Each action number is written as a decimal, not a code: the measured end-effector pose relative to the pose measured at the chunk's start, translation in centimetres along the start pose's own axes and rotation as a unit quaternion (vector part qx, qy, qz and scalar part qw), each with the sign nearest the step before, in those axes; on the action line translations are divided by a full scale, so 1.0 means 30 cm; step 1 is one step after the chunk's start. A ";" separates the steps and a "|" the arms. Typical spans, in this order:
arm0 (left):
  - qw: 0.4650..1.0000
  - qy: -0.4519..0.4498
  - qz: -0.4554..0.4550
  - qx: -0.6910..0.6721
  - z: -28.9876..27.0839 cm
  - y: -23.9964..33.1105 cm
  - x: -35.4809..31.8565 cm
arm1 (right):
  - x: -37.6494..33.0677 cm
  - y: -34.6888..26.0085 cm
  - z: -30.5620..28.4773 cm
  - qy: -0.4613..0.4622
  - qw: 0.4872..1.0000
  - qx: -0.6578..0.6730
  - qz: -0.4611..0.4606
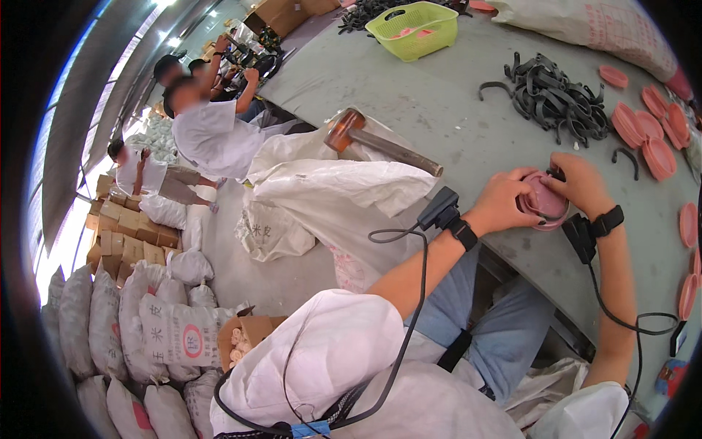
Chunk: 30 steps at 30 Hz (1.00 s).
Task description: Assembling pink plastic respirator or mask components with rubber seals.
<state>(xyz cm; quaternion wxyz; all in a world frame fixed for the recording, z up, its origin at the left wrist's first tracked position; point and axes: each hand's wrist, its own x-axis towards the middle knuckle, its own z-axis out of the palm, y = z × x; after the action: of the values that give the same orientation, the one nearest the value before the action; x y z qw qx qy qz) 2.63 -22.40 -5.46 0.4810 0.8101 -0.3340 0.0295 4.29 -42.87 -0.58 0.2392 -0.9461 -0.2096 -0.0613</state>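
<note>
Pink round cap (pixel 542 200) sits on the grey worktop (pixel 439 110) between both hands. Left hand (pixel 504 201) cups its near rim, fingers curled around it; right hand (pixel 581 183) presses from the far side, fingers clenched on the rim. Cap looks light, moulded, fairly stiff; best gripped at the rim. Both forearms extended, wrists bent inward.

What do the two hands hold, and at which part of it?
Both hold one round pink cap: left hand on its left rim, right hand on its upper right rim.
</note>
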 end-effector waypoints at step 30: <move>0.993 -0.111 0.031 0.020 -0.033 -0.017 0.012 | -0.086 0.029 -0.011 -0.103 0.980 -0.166 -0.040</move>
<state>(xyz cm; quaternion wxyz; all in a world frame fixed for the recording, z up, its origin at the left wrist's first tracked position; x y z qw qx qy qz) 3.47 -21.63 -5.16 0.4238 0.8069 -0.4097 -0.0387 2.32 -44.68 -1.24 0.0534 -0.9648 -0.2575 -0.0070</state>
